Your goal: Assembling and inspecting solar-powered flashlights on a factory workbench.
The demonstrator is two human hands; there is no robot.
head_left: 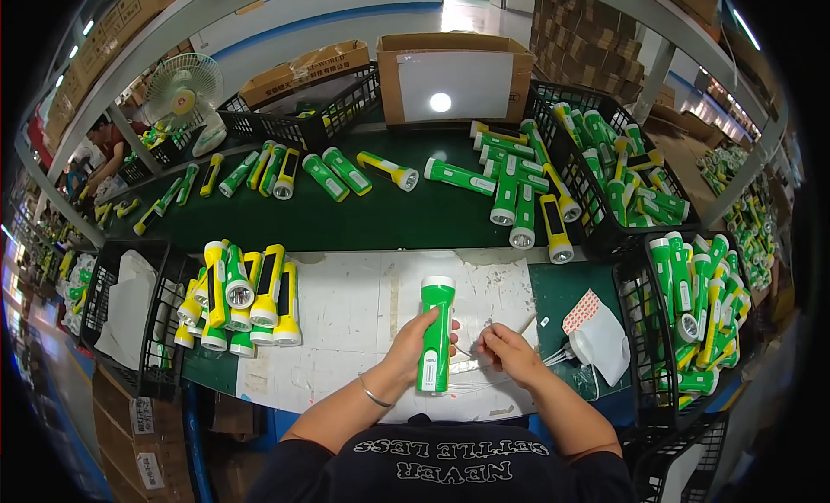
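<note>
A green flashlight with a white head stands out in front of me, its head pointing away. My left hand is closed around its middle, thumb on top and fingertips showing at the right side. Just to the right, my right hand pinches a thin white cable; the tip is too small to make out. More white cords run from beneath that hand toward a white pouch-like sheet. A white board lies under both hands.
At the left sits a heap of green and yellow flashlights beside a black crate. Black crates of flashlights stand at the right. Several flashlights lie along the green bench. Behind is a cardboard box with a bright light spot.
</note>
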